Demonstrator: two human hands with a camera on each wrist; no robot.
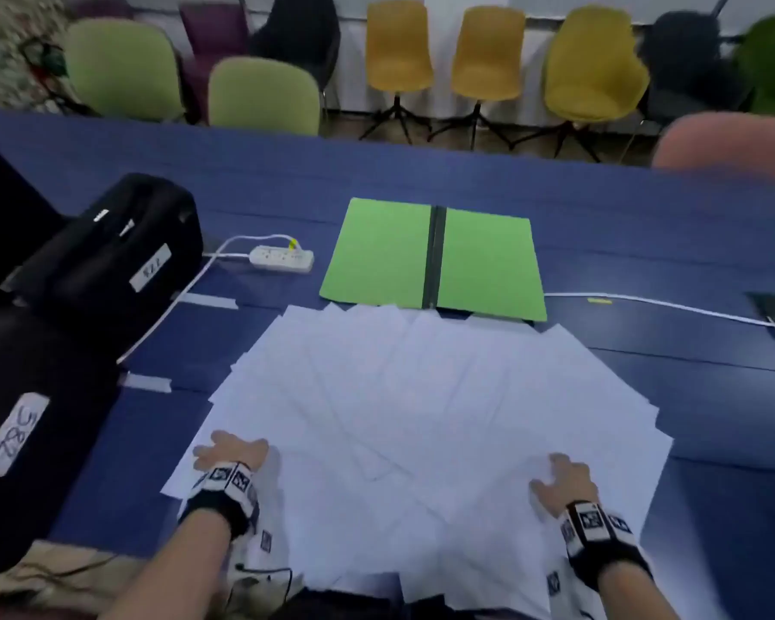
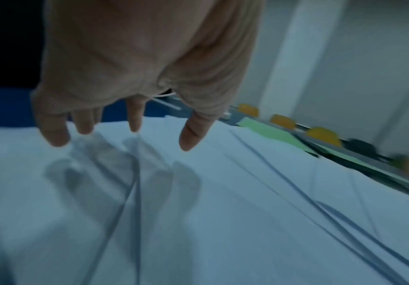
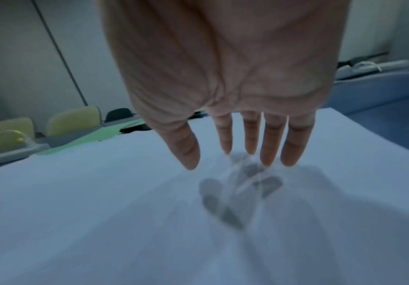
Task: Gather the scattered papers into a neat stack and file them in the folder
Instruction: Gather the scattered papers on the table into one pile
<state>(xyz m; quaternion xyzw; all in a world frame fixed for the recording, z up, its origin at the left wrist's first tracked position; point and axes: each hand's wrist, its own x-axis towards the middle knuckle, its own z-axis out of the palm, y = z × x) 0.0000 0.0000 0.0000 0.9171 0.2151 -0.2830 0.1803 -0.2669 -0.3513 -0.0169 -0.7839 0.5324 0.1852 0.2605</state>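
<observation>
Several white papers (image 1: 421, 418) lie fanned out and overlapping on the blue table (image 1: 645, 243). Just beyond them a green folder (image 1: 435, 257) lies spread flat, its dark spine in the middle. My left hand (image 1: 231, 451) hovers over the left edge of the spread, fingers straight and apart, holding nothing. In the left wrist view the left hand (image 2: 125, 135) casts shadows on the papers (image 2: 222, 212), a little above them. My right hand (image 1: 560, 478) is over the right part of the spread. The right wrist view shows the right hand (image 3: 235, 158) with straight fingers just above the papers (image 3: 101, 212).
Two black bags (image 1: 113, 257) with white labels stand at the left. A white power strip (image 1: 283, 258) with its cable lies left of the folder. Another white cable (image 1: 667, 306) runs along the right. Coloured chairs (image 1: 399, 47) line the far side of the table.
</observation>
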